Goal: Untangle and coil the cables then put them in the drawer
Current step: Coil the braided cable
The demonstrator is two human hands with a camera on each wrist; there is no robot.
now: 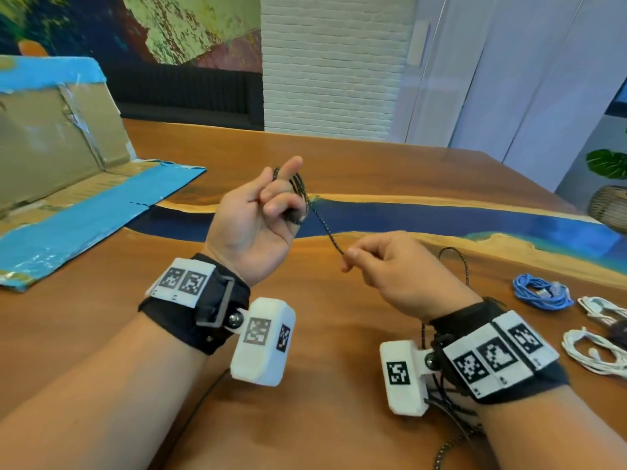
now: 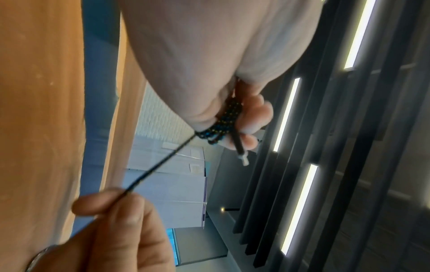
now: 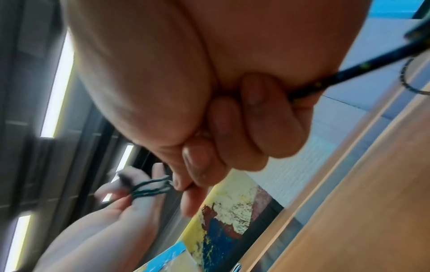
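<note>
Both wrists sit closest in the head view, each strapped with a marker band. Above them the left hand (image 1: 256, 215) is raised palm-up with its index finger straight and the other fingers curled, and several turns of the black cable (image 1: 325, 228) are wound around those fingers; the left wrist view shows the plug end (image 2: 242, 156) poking out past the fingertips, pinned there, apparently so the finished turns cannot slip off. From the coil the cable runs taut, down and right, to the right hand (image 1: 397, 266), which pinches it between thumb and forefinger with the remaining fingers folded in. That tension looks deliberate, feeding the next turn straight. Behind the pinch the slack passes out the back of the right hand, loops on the table (image 1: 339, 157) and trails off beneath the right wrist. Already bundled, 1 blue cable (image 1: 541, 293) and 2 white cables (image 1: 593, 354) lie well right of the hands. No drawer is in view.
</note>
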